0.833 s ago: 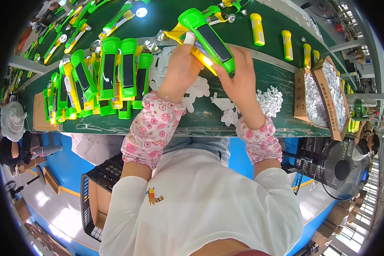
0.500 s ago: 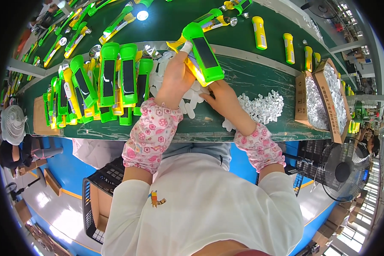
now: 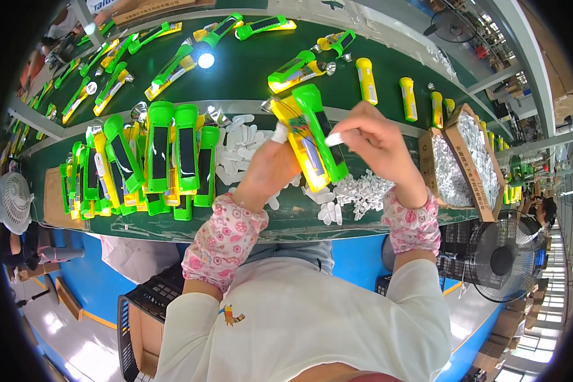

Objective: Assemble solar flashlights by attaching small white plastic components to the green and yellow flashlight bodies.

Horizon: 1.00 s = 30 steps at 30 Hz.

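My left hand point(image 3: 268, 170) is wrapped round a flashlight, a white covering on its thumb. The flashlight's casing is parted: a yellow half point(image 3: 307, 159) with wires and a circuit board inside, and a green half point(image 3: 328, 143) with a dark panel. Just right of it, my right hand point(image 3: 379, 141) is raised with fingers pinched together. A white tip shows at those fingers; I cannot tell whether it is a covering or a small piece. Under and beside the hands lie flat white oval pieces point(image 3: 239, 149) and a heap of small white plastic parts point(image 3: 363, 191).
Several green-and-yellow flashlights point(image 3: 159, 149) are stacked at the left of the green bench point(image 3: 235, 230). More lie on the far green surface, including yellow bodies point(image 3: 366, 81). A cardboard box point(image 3: 436, 169) of white parts stands at right, near a black fan point(image 3: 502, 260).
My right hand has left the flashlight's lower end and risen to its right side. The flashlight has turned, its halves now apart with the inside showing. The view has shifted.
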Each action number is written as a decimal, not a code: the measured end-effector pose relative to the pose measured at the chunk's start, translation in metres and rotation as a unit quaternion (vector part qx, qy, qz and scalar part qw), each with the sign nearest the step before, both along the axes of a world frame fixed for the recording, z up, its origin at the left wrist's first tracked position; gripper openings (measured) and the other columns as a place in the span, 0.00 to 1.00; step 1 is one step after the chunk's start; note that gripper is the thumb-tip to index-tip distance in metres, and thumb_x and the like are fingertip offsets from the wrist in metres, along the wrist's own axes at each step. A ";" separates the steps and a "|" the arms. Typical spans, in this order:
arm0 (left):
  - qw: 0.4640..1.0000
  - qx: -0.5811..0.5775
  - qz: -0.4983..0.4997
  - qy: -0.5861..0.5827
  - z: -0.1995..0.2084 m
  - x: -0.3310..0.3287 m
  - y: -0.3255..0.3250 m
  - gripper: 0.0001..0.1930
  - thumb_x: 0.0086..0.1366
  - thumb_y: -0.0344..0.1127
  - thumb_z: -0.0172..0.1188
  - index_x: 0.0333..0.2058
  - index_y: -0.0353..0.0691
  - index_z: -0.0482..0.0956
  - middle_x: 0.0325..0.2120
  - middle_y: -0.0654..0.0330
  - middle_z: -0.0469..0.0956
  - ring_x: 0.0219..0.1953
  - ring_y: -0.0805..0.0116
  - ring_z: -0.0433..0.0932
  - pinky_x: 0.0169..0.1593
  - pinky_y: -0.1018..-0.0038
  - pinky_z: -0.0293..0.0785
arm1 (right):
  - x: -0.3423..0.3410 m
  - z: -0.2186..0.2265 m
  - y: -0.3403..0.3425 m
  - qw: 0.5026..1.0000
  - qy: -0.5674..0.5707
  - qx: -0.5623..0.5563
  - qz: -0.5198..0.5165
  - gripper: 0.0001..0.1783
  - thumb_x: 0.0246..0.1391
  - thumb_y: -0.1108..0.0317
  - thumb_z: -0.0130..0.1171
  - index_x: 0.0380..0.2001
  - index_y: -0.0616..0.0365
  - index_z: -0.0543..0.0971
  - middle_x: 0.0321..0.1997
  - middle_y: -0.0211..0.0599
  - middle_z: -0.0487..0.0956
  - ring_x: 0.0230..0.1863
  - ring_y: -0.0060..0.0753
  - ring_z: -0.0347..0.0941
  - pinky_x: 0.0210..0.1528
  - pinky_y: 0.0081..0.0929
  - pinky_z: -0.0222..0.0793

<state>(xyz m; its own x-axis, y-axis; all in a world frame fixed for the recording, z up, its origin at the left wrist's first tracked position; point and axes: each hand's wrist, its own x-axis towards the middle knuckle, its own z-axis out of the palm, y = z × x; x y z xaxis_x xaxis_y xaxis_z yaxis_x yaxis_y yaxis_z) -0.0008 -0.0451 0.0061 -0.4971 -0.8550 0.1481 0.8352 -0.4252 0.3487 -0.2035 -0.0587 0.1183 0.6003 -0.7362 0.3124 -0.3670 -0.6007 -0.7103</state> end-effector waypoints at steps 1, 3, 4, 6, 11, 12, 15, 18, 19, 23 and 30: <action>1.000 -0.017 -0.003 -0.004 0.007 -0.004 0.003 0.28 0.70 0.54 0.45 0.61 0.44 0.60 0.56 0.59 0.68 0.57 0.63 0.69 0.61 0.59 0.64 | 0.014 0.018 0.004 0.999 0.026 -0.003 0.019 0.07 0.56 0.77 0.57 0.38 0.58 0.78 0.35 0.35 0.68 0.39 0.27 0.70 0.40 0.27 0.67; 0.999 -0.035 0.003 -0.022 0.010 -0.009 0.007 0.28 0.70 0.53 0.48 0.62 0.45 0.57 0.56 0.59 0.67 0.57 0.65 0.69 0.60 0.58 0.67 | 0.029 0.027 -0.002 0.983 0.118 -0.127 0.050 0.05 0.56 0.74 0.58 0.37 0.56 0.77 0.35 0.38 0.68 0.37 0.37 0.70 0.39 0.29 0.68; 0.998 -0.048 -0.007 -0.033 0.013 -0.010 0.007 0.30 0.69 0.53 0.49 0.63 0.45 0.56 0.57 0.60 0.66 0.57 0.65 0.69 0.59 0.58 0.67 | 0.032 0.032 -0.002 0.978 0.167 -0.109 0.058 0.05 0.56 0.71 0.58 0.37 0.54 0.76 0.35 0.39 0.70 0.37 0.43 0.71 0.39 0.32 0.68; 0.997 -0.060 -0.028 -0.051 0.012 -0.011 0.008 0.33 0.67 0.52 0.54 0.64 0.46 0.54 0.56 0.60 0.65 0.57 0.64 0.70 0.58 0.59 0.69 | 0.032 0.040 -0.007 0.970 0.210 -0.079 0.094 0.05 0.56 0.71 0.57 0.37 0.54 0.75 0.36 0.39 0.71 0.37 0.43 0.72 0.39 0.33 0.68; 0.992 -0.082 -0.047 -0.090 0.008 -0.015 0.008 0.37 0.65 0.49 0.59 0.65 0.46 0.51 0.57 0.58 0.65 0.57 0.61 0.69 0.56 0.58 0.71 | 0.028 0.058 -0.016 0.947 0.265 0.068 0.168 0.16 0.54 0.68 0.60 0.42 0.55 0.65 0.35 0.39 0.75 0.38 0.47 0.74 0.38 0.37 0.67; 0.990 -0.080 -0.041 -0.109 0.008 -0.013 0.010 0.37 0.64 0.49 0.59 0.66 0.46 0.50 0.58 0.58 0.64 0.57 0.60 0.70 0.56 0.57 0.71 | 0.027 0.053 -0.020 0.951 0.236 0.080 0.182 0.17 0.53 0.67 0.61 0.41 0.56 0.64 0.32 0.39 0.73 0.36 0.47 0.73 0.36 0.37 0.66; 0.988 -0.058 -0.056 -0.134 0.011 -0.013 0.016 0.34 0.66 0.46 0.58 0.64 0.44 0.53 0.55 0.59 0.67 0.55 0.61 0.72 0.56 0.59 0.72 | 0.026 0.049 -0.024 0.945 0.248 0.041 0.211 0.19 0.51 0.69 0.63 0.40 0.56 0.64 0.29 0.37 0.71 0.32 0.41 0.71 0.33 0.34 0.64; 0.986 -0.060 -0.075 -0.138 0.016 -0.014 0.015 0.30 0.65 0.45 0.59 0.61 0.44 0.57 0.51 0.61 0.69 0.51 0.63 0.75 0.54 0.59 0.74 | 0.022 0.048 -0.027 0.942 0.235 0.133 0.200 0.20 0.48 0.71 0.65 0.39 0.57 0.64 0.26 0.35 0.73 0.28 0.32 0.72 0.29 0.30 0.63; 0.985 -0.054 -0.081 -0.143 0.015 -0.014 0.014 0.30 0.65 0.44 0.60 0.60 0.44 0.58 0.51 0.60 0.70 0.51 0.63 0.75 0.54 0.59 0.74 | 0.021 0.047 -0.028 0.942 0.236 0.133 0.199 0.20 0.48 0.71 0.65 0.39 0.57 0.64 0.26 0.35 0.73 0.28 0.32 0.72 0.29 0.30 0.63; 0.981 -0.027 -0.099 -0.166 0.016 -0.018 0.012 0.31 0.64 0.44 0.61 0.60 0.44 0.58 0.51 0.59 0.70 0.50 0.61 0.76 0.53 0.57 0.75 | 0.016 0.040 -0.034 0.933 0.252 0.156 0.205 0.22 0.48 0.71 0.66 0.41 0.56 0.64 0.24 0.35 0.75 0.24 0.32 0.73 0.25 0.28 0.63; 0.987 -0.018 -0.055 -0.149 -0.005 -0.018 0.011 0.33 0.62 0.46 0.62 0.60 0.44 0.57 0.51 0.57 0.70 0.53 0.57 0.75 0.52 0.56 0.75 | 0.018 0.006 -0.013 0.979 0.176 0.073 0.075 0.27 0.45 0.64 0.68 0.44 0.54 0.64 0.25 0.39 0.74 0.27 0.42 0.74 0.29 0.35 0.66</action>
